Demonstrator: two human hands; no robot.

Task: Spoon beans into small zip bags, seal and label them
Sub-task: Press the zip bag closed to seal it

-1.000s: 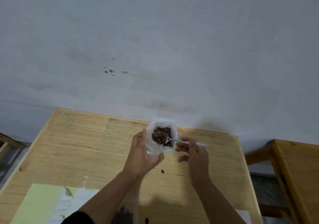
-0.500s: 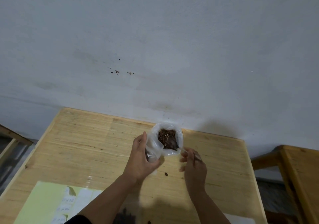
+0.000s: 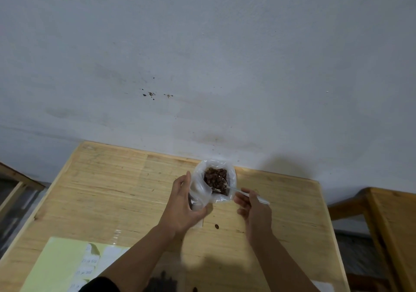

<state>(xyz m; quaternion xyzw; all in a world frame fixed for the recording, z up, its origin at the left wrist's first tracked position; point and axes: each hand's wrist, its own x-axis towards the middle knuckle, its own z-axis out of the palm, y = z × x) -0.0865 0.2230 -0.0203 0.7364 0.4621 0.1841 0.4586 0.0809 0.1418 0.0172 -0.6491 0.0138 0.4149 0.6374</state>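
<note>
My right hand [image 3: 254,208] pinched the spoon [image 3: 238,191], its long axis running up-left into the bean bag [image 3: 216,181] just beyond; my left hand [image 3: 182,204] gripped that bag's left side. A stray bean [image 3: 216,226] lay nearer me; the surface [image 3: 112,190] offered room leftward, its far edge close behind.

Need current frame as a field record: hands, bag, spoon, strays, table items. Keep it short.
left hand: grips side of plastic bag, holding it open
right hand: pinches spoon handle
spoon bowl: inside bag mouth, among beans
stray bean: on table between hands
label sheet: near left edge, partly under left arm
bag seal: open
</note>
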